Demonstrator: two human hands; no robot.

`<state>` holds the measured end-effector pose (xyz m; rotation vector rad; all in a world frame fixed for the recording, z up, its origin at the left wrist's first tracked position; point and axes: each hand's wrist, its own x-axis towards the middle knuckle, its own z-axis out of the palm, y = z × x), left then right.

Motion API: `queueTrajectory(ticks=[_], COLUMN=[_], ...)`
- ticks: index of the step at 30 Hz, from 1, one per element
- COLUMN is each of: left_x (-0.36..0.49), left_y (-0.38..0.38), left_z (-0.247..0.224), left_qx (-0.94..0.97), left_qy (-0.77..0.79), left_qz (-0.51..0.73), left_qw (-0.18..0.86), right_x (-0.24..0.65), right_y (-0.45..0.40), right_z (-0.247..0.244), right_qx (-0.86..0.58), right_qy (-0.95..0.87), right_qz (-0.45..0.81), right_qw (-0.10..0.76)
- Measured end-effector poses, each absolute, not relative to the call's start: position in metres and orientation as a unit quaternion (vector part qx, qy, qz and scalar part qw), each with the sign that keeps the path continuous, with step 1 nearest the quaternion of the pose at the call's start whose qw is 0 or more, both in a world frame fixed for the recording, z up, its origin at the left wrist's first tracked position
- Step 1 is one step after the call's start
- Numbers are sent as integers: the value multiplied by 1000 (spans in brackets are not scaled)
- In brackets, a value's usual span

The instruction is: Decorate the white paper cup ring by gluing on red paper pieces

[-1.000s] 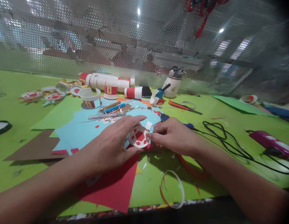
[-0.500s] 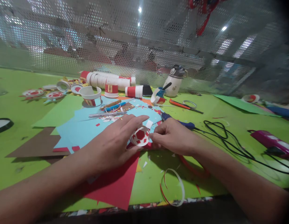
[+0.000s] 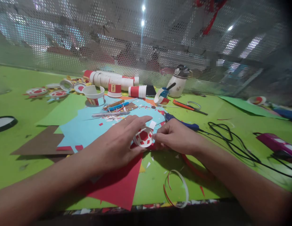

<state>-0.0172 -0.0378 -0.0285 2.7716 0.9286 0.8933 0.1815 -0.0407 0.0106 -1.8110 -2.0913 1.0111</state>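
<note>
A cut-down white paper cup bottom (image 3: 144,137) with red paper shapes stuck inside faces me at the middle of the table. My left hand (image 3: 121,142) curls around its left side, thumb below and fingers above. My right hand (image 3: 173,136) is closed in a pinch at the cup's right edge; what its fingertips hold, if anything, is hidden. Just beyond my right hand lies a blue glue gun (image 3: 183,122) with a black cord. Beneath the cup are a light blue paper sheet (image 3: 82,125) and a red paper sheet (image 3: 117,188).
Paper cups (image 3: 114,90), a cut cup (image 3: 94,94) and a white bottle (image 3: 179,83) stand at the back. Pens (image 3: 110,115), an orange cutter (image 3: 183,105) and decorated cup bottoms (image 3: 37,91) lie around. A purple device (image 3: 276,145) is at right, a paper ring (image 3: 184,188) in front.
The view has shifted slightly, so everything sits a little further right. Both hands keep nearly the same pose around the cup bottom.
</note>
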Motion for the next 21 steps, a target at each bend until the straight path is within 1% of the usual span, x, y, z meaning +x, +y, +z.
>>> queueTrajectory(ticks=[11, 21], left_x=[-18, -19], left_y=[-35, -35], left_z=[-28, -28], left_qx=[903, 901], left_qy=[316, 316], left_qz=[287, 289], left_qw=[48, 70], right_x=[181, 180], right_y=[-42, -44], right_z=[7, 13], right_qx=[-599, -606], right_qy=[-686, -677], right_qz=[389, 395], right_qw=[140, 134])
